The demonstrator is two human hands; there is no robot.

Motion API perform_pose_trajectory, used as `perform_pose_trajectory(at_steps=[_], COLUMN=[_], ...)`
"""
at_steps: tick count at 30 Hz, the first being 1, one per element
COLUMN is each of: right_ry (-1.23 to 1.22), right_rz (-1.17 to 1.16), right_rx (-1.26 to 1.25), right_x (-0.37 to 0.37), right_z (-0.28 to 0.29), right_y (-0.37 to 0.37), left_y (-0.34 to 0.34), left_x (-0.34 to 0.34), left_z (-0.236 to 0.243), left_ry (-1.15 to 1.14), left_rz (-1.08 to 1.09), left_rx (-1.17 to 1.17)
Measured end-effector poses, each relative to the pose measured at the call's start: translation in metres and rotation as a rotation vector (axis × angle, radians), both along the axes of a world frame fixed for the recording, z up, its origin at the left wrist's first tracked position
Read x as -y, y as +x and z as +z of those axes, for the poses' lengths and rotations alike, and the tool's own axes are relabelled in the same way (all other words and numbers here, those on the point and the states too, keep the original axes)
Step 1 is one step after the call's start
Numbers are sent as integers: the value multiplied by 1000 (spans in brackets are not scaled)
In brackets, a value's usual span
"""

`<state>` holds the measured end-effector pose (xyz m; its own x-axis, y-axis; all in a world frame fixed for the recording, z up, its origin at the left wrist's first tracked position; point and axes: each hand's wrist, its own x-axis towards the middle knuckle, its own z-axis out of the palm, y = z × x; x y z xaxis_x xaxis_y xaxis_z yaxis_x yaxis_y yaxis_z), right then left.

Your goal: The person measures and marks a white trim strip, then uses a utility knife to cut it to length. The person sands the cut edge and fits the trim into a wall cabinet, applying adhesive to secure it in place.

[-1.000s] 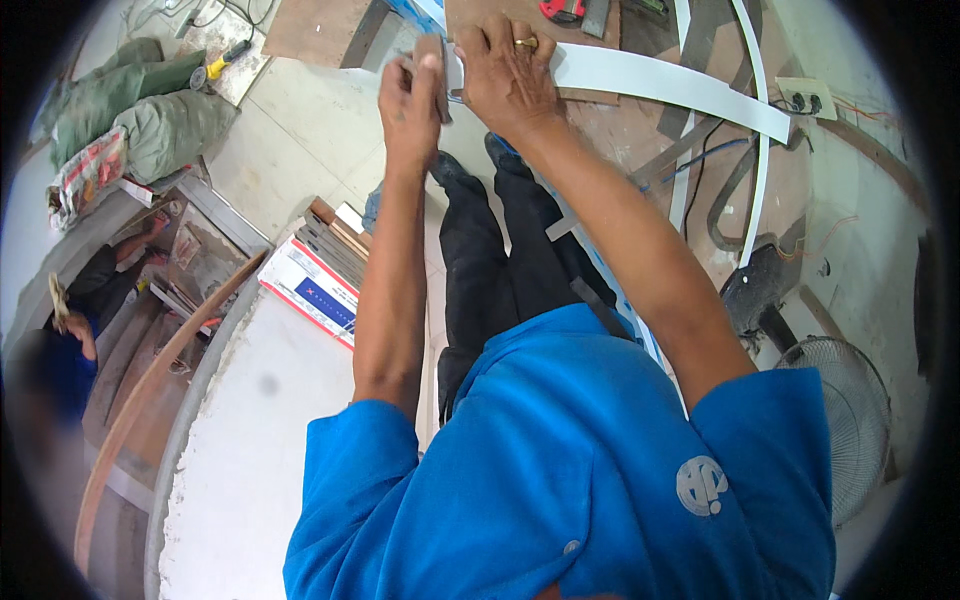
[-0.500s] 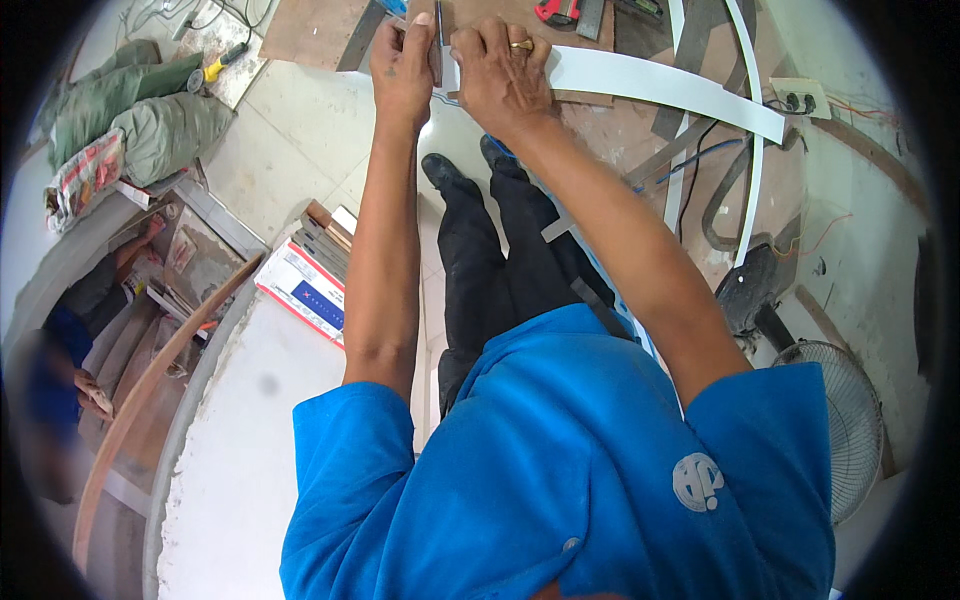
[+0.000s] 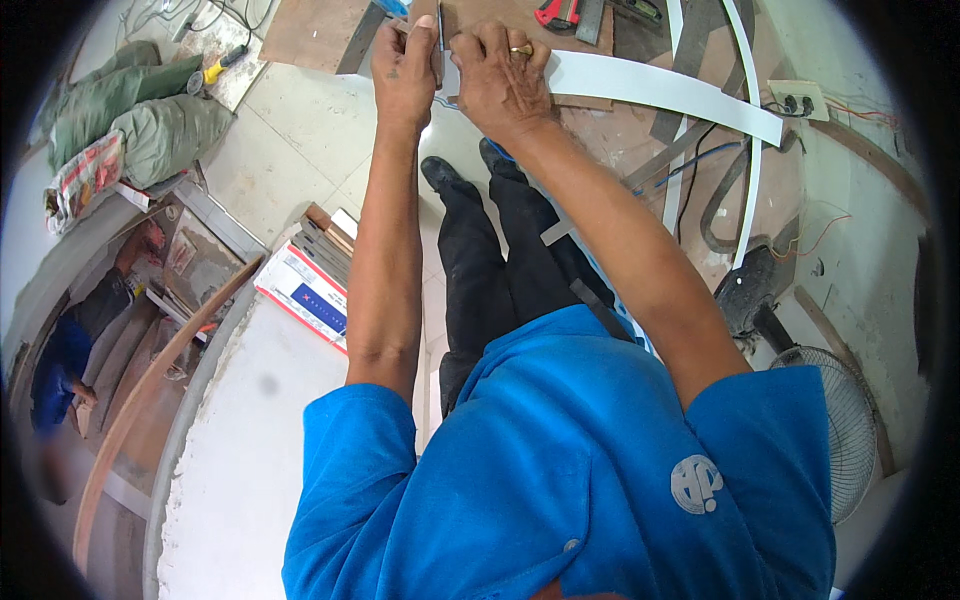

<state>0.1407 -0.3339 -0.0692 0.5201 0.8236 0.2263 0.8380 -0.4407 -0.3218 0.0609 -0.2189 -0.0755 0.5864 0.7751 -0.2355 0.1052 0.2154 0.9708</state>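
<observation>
Left grip (image 3: 401,78) is closed around a brown block (image 3: 421,8), thumb along its face; right grip (image 3: 505,82) lies over the left end of a broad white strip (image 3: 650,80), fingers bent, and I cannot tell whether they pinch its edge or only press.

Largest of the things about them is the brown surface (image 3: 612,138) below; its height is hard to judge. Above it the broad strip runs from under the right grip toward the person's right, its far end crossing a narrow white strip (image 3: 754,175). That pressing palm probably keeps the broad strip from sliding.

Smaller is the block, just beside the strip's left end, perhaps wrapped by the fingers for firm control. Its top is cut off by the upper edge, and the hands hide whether it touches the strip.

Smaller again, a red-and-black tool (image 3: 557,14) lies beyond the right grip, probably set aside within reach, also cut off above. Smallest is a ring (image 3: 521,49) on a right finger.
</observation>
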Motion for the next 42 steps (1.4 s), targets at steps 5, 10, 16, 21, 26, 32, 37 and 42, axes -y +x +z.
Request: perform_pose_trajectory(at_steps=[5, 10, 16, 21, 26, 32, 37, 42], right_ry=[-1, 1, -2, 26, -29, -48, -8, -1], right_rz=[-31, -6, -37, 7, -12, -1, -23, 8], right_rx=[47, 18, 26, -3, 1, -12, 4, -22], right_x=[-1, -1, 2, 1, 1, 0, 1, 1], right_z=[0, 3, -1, 0, 0, 4, -1, -1], right_y=[3, 0, 2, 4, 4, 6, 3, 4], left_y=[-23, 1, -41, 7, 6, 14, 0, 0], left_x=[19, 2, 27, -4, -4, -11, -3, 0], left_z=[-10, -4, -11, -6, -9, -23, -10, -12], left_ry=[39, -83, -143, -76, -60, -70, -158, -77], left_rz=[-7, 44, -27, -3, -40, 4, 27, 6], left_rx=[-66, 45, -51, 68, 29, 77, 38, 29])
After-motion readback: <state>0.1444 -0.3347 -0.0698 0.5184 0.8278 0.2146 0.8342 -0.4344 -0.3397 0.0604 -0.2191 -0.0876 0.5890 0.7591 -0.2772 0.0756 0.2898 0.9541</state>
